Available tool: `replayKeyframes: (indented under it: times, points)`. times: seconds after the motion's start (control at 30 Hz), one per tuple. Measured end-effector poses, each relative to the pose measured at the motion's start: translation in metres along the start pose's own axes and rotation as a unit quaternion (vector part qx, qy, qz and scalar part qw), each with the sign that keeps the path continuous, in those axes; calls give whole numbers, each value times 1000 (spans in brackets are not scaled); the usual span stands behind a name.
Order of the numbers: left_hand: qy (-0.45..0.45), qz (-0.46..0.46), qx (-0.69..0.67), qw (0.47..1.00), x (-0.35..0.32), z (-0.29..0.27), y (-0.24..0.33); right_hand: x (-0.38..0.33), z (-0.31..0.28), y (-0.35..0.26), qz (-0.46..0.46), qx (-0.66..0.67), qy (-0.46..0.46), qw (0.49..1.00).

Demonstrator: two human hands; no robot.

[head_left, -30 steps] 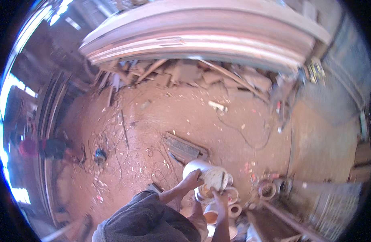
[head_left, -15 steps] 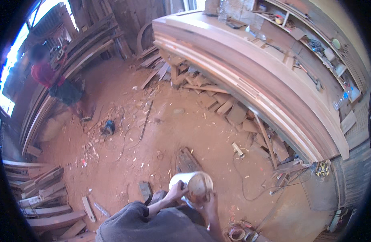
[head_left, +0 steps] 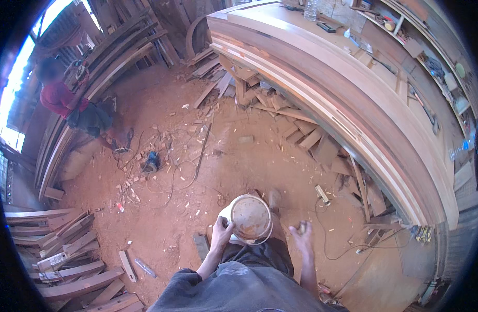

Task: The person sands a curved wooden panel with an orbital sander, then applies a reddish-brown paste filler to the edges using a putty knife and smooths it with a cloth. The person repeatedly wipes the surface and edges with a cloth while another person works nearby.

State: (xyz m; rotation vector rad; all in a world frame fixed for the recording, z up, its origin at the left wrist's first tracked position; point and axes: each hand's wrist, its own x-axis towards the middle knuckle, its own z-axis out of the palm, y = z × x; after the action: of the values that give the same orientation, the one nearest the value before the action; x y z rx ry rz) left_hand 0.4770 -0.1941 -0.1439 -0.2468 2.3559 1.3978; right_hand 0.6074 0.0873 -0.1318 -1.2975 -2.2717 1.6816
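A white plastic bucket (head_left: 252,219) is in front of my body, its round, brown-stained face turned up toward me. Whether that face is a lid, the base or the inside, I cannot tell. My left hand (head_left: 223,231) grips the bucket at its left side, thumb near the rim. Off to the right, apart from the bucket, my right hand (head_left: 303,239) is raised over the floor with its thumb and half-curled fingers apart. Nothing shows clearly in it.
A long workbench (head_left: 343,99) stacked with boards runs along the right, with wood offcuts (head_left: 306,132) beneath. Curved timber pieces (head_left: 78,278) are piled at the lower left. A blue power tool (head_left: 151,162) and cords lie on the dusty floor. Another person (head_left: 60,99) stands at the far left.
My right hand has let go of the bucket and moved away to the right. The bucket's round face has turned more toward me. My view has shifted, and a foot now shows beyond the bucket.
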Motion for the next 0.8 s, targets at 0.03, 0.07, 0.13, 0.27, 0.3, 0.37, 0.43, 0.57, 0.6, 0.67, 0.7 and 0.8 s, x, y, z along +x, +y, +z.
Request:
replayKeyframes:
  times: [0.03,0.07,0.13,0.27,0.3,0.37,0.43,0.57,0.6,0.67,0.7,0.8]
  points:
    - [-3,-41,-26,999,10,3,9,15,-14,17,-51,-50,51,996]
    - [3,-35,-25,999,17,9,18,29,-32,41,-104,-101,99,984]
    - [33,-16,-9,999,47,10,43,71,-54,86,-103,-106,137,979]
    - [97,-55,-6,994,102,0,67,137,-37,-37,-48,-108,-24,993]
    - [117,-64,-3,991,125,-3,66,163,-22,-47,-102,-96,-52,989]
    - [124,-95,-82,984,149,-6,117,200,26,-125,-279,-105,-76,951]
    - [146,-77,-140,976,194,-18,149,234,69,-225,-414,-89,-204,883]
    - [160,-16,-289,944,294,-54,223,316,155,-345,-571,-172,-311,740]
    - [148,-25,-303,941,312,-67,236,332,166,-370,-593,-180,-318,718]
    - [158,-12,-373,914,342,-86,270,358,180,-420,-635,-169,-319,683]
    - [173,4,-368,914,355,-95,288,369,187,-443,-652,-151,-314,673]
    - [178,59,-365,912,417,-125,316,411,227,-491,-673,-185,-288,656]
